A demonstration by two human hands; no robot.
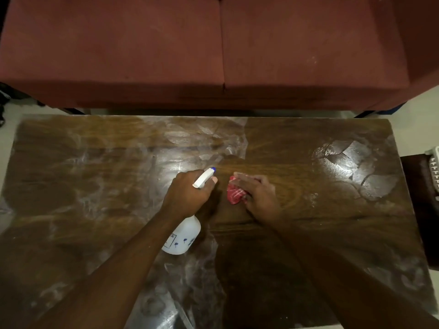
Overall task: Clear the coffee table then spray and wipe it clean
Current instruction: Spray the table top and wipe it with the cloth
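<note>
The dark wooden coffee table (95,186) fills the lower view, its top streaked with whitish smears and wet patches. My left hand (187,193) grips the neck of a white spray bottle (184,236) with a blue-tipped nozzle that points away from me, near the table's middle. Just to its right, my right hand (256,193) presses flat on a crumpled red cloth (235,195) lying on the tabletop. The fingers are fairly straight over the cloth, and the hand looks motion-blurred.
A dark red sofa (213,55) stands right behind the table's far edge. At the right edge sits a dark stool (418,210) with a white basket (434,172) on it. Pale floor shows at both far corners.
</note>
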